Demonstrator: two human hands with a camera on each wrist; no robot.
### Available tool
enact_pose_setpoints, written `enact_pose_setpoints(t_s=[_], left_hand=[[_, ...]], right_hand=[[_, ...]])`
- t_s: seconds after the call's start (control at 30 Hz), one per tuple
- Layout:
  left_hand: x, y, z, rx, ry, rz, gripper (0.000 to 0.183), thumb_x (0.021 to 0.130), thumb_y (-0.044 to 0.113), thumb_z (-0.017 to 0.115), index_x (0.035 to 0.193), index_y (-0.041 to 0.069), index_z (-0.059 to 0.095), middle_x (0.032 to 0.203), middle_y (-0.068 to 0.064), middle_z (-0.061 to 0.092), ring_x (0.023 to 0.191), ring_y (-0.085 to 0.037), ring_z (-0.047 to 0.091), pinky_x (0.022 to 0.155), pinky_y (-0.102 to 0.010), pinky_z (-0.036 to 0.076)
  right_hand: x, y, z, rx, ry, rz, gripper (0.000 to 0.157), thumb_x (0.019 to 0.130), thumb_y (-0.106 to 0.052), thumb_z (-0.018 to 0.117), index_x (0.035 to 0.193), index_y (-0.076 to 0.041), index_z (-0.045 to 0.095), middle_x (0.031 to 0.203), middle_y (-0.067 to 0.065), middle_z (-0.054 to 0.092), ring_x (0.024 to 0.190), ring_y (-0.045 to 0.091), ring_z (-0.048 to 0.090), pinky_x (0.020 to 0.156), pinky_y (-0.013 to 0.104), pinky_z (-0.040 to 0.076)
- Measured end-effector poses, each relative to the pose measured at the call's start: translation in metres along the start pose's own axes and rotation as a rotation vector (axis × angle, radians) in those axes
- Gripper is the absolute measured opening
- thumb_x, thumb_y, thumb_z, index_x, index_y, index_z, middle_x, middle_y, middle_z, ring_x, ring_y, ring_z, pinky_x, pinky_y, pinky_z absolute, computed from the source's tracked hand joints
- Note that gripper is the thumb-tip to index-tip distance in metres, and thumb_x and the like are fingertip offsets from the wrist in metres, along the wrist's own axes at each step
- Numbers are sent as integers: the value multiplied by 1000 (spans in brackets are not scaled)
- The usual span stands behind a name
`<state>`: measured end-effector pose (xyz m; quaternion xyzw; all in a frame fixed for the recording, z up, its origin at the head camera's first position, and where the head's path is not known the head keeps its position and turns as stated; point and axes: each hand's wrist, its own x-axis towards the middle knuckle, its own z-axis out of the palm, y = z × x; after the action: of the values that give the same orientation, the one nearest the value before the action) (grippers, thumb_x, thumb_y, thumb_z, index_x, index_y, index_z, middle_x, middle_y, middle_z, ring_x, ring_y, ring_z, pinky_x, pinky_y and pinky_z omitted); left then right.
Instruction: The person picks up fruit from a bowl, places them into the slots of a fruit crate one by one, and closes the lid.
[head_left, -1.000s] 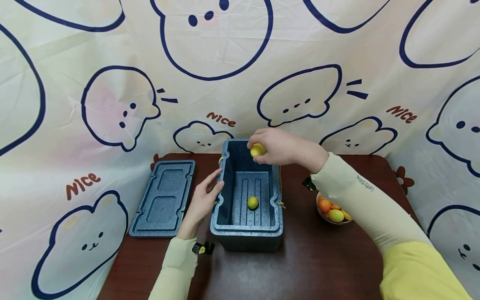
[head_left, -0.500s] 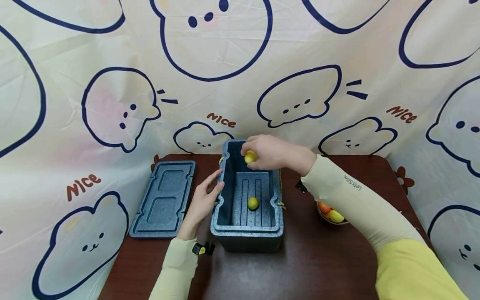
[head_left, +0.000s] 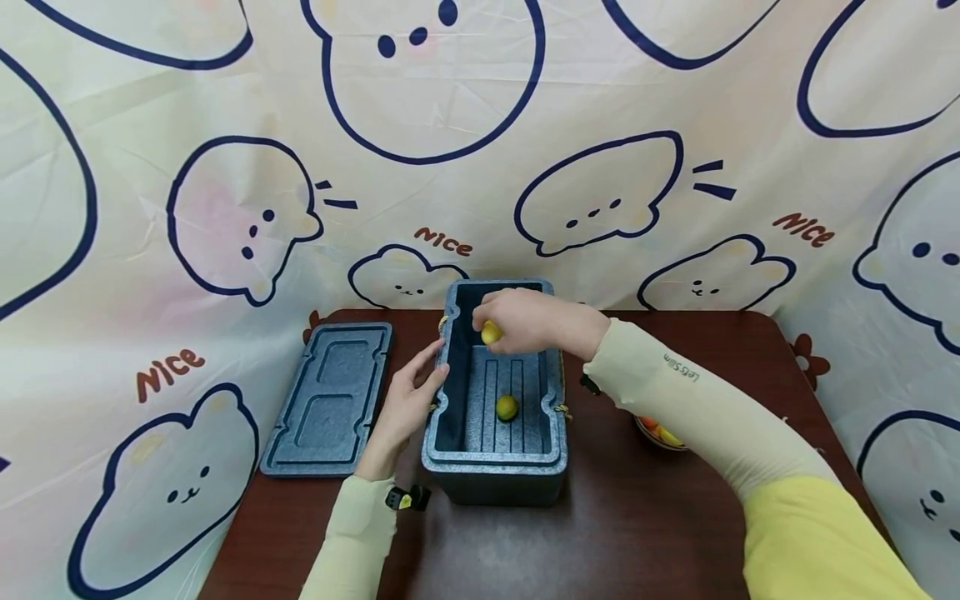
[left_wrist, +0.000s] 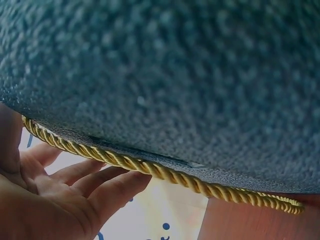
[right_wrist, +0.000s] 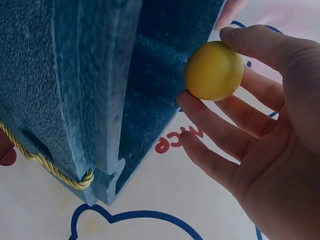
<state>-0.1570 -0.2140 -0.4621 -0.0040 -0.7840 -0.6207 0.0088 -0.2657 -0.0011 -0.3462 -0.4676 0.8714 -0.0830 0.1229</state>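
Observation:
My right hand pinches a round yellow fruit between thumb and fingers. In the head view it is over the far part of a deep blue-grey foam box. The right wrist view shows the fruit smooth and held at the fingertips, beside the box's rim. A yellow-green round fruit lies on the box's ridged floor. My left hand rests at the box's left rim, fingers extended. In the left wrist view its fingers lie beside a twisted gold rope along the box.
The box's flat lid lies on the brown table to the left. A bowl of orange and yellow fruit stands to the right, partly hidden by my right forearm. A cartoon-printed cloth hangs behind.
My right hand has moved left and toward me, lower over the box, with the yellow fruit still in its fingers. The forearm now covers more of the bowl. My left hand has stayed put.

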Motion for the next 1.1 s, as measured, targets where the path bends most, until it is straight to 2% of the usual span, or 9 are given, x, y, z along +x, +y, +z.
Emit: enact_pose_setpoints(t_s=[0.57,0.9,1.1], left_hand=[[-1,-2,2,-4,7,3,48,106,26,56,152,19,48,157,-9,42,142,-28,41,110,-52,39],[0,0,1,-11,3,6,48,106,28,56,152,20,47,157,-9,41,142,-28,41,111,-53,38],[1,0,1,-9,1,2,48,106,27,56,152,20,47,158,-9,40,143,-28,40,111,-53,38]], right_hand=[[9,-3,14,-33,-42,-16,28,94,-21,72,120,-14,70,114,2,64,94,16,60,89,33,53],[11,-6,13,-55,-56,-15,29,95,-24,71,122,-14,69,117,3,63,95,15,60,89,32,53],[9,-6,12,-68,-81,9,34,95,-27,72,127,-16,67,128,5,62,102,17,62,93,36,53]])
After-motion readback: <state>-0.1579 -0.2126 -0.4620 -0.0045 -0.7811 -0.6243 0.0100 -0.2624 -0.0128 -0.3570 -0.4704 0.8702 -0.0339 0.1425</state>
